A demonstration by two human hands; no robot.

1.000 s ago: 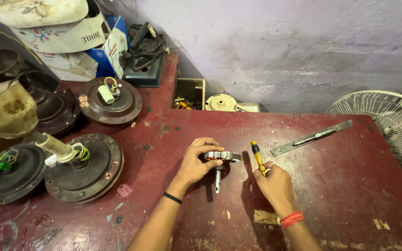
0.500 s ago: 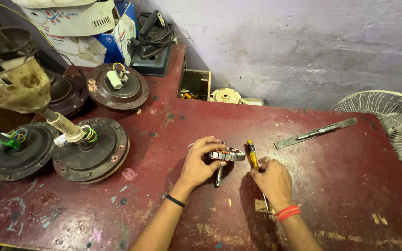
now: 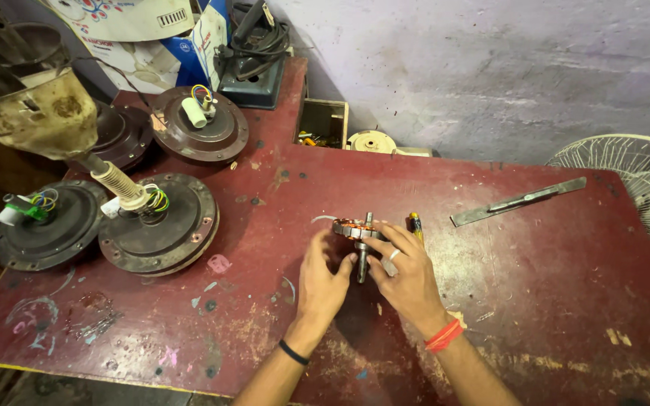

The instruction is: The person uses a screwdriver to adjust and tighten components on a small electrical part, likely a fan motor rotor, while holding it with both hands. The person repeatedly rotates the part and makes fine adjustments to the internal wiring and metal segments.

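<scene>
A small fan stator (image 3: 356,228) with copper windings and a metal shaft stands upright near the middle of the red table (image 3: 520,301). My left hand (image 3: 321,278) grips it from the left, thumb against the shaft. My right hand (image 3: 406,269), with a ring and a red wrist thread, holds it from the right. A yellow-handled screwdriver (image 3: 415,224) pokes out behind my right hand; whether that hand still holds it is unclear.
Two dark ceiling-fan motor housings (image 3: 158,222) (image 3: 47,223) with coloured wires lie at the left, another (image 3: 201,131) further back. A flat metal bar (image 3: 519,201) lies at the right. A white fan guard (image 3: 633,180), an open small box (image 3: 323,124) and cardboard boxes (image 3: 141,37) line the edges.
My right hand has moved from beside the stator onto it, so both hands now hold it. The stator has been turned upright on its shaft. The camera has shifted closer.
</scene>
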